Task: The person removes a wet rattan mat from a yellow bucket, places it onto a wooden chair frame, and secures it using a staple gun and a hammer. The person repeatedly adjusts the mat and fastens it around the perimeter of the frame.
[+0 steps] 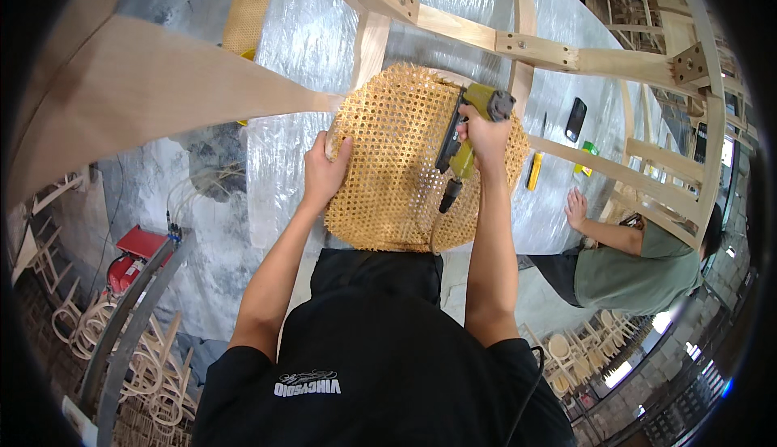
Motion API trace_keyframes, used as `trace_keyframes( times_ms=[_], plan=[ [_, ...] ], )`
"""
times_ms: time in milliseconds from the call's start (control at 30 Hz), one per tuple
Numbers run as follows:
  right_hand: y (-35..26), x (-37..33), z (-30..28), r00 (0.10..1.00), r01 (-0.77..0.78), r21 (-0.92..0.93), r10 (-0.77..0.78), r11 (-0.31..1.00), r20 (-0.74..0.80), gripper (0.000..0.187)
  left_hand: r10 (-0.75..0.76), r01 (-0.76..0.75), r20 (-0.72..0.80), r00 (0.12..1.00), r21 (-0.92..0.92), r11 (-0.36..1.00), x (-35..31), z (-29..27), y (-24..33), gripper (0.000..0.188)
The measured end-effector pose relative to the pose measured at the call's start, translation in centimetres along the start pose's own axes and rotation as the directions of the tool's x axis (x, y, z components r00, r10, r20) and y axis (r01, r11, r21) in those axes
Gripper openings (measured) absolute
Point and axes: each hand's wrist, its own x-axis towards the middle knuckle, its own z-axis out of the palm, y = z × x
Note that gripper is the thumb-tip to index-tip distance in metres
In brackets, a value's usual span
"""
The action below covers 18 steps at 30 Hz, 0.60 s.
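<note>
Head view: the work in hand looks like fastening a woven cane seat panel [401,168] to a round chair seat, partway through by my judgement. The panel lies at the centre of the picture on a bench [307,34] covered in plastic sheeting, beneath a pale wooden chair frame [534,50].

The left hand [325,170] lies spread on the panel's edge at 9 o'clock, fingers curled over the rim, pressing it down without gripping anything else. The right hand [484,135] is clenched around the handle of a yellow-green pneumatic staple gun [465,135] at the panel's 2 o'clock side.

The gun's long axis runs from 1 o'clock down to 7 o'clock: its dark head sits at the upper end, its hose fitting points toward the person, and a dark hose trails from it. The nose seems to bear on the cane, though the contact is hidden.

Next, I judge, the gun must be placed squarely along the rim while the left hand keeps the weave taut.

At 3 o'clock a co-worker's hand [575,208] rests on the bench.
</note>
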Motion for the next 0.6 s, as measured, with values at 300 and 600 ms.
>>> trace_keyframes(
  times_ms=[300,600],
  plan=[
    [0.1,-0.7,1.0,0.999,0.046,0.055,-0.046,0.997,0.006,0.012,-0.017,0.017,0.003,1.000,0.004,1.000,-0.1,0.0,0.1,0.036],
    [-0.3,-0.8,1.1,1.000,0.014,-0.007,-0.014,1.000,0.018,0.008,0.012,-0.012,-0.012,1.000,-0.013,1.000,-0.1,0.0,0.2,0.037]
  ],
)
